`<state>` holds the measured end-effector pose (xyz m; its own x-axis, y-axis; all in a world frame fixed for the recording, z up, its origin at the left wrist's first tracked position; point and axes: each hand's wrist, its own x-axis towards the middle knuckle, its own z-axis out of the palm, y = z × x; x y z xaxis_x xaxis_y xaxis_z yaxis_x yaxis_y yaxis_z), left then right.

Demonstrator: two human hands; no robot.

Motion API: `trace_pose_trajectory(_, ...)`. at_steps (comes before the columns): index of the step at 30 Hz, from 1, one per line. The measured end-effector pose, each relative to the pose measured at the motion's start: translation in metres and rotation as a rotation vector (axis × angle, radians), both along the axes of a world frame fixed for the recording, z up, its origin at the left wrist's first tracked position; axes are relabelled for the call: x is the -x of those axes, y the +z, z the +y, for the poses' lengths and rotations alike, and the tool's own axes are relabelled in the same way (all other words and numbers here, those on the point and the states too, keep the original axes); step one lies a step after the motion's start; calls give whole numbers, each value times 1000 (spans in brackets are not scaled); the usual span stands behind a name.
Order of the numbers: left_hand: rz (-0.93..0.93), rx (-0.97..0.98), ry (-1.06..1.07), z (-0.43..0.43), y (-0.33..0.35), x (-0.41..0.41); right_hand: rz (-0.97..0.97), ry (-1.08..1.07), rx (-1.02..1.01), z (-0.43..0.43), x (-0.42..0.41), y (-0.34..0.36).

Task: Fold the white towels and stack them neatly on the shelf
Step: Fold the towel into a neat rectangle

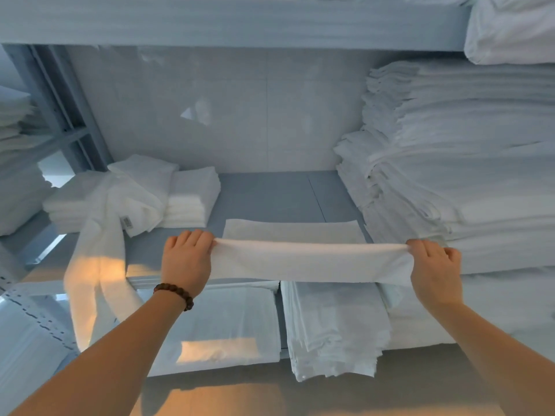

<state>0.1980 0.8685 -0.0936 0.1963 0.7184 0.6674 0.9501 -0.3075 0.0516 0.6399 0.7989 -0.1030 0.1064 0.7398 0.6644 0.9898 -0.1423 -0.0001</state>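
Here, left hand [186, 259] and right hand [434, 270] each pinching an end of white towel [309, 261], stretched above shelf [270, 199].

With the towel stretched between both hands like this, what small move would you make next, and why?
Probably carry the held edge forward and lay it on the part lying flat on the shelf. The left hand and right hand each grip an end of the towel, pulled taut above that flat part, so the fold looks ready to close.
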Motion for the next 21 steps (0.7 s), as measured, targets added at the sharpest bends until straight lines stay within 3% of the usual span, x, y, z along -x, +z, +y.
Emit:
trace_pose_trajectory(11, 43, -1, -1, 91, 15, -3, -7, 46, -25, 105, -21, 14)
trace_pose_trajectory(14, 76, 4, 28, 129, 9, -8, -87, 104, -93, 145, -30, 8)
trace_pose_trajectory(21, 169, 92, 127, 206, -29, -29, -199, 148, 27, 230, -52, -32)
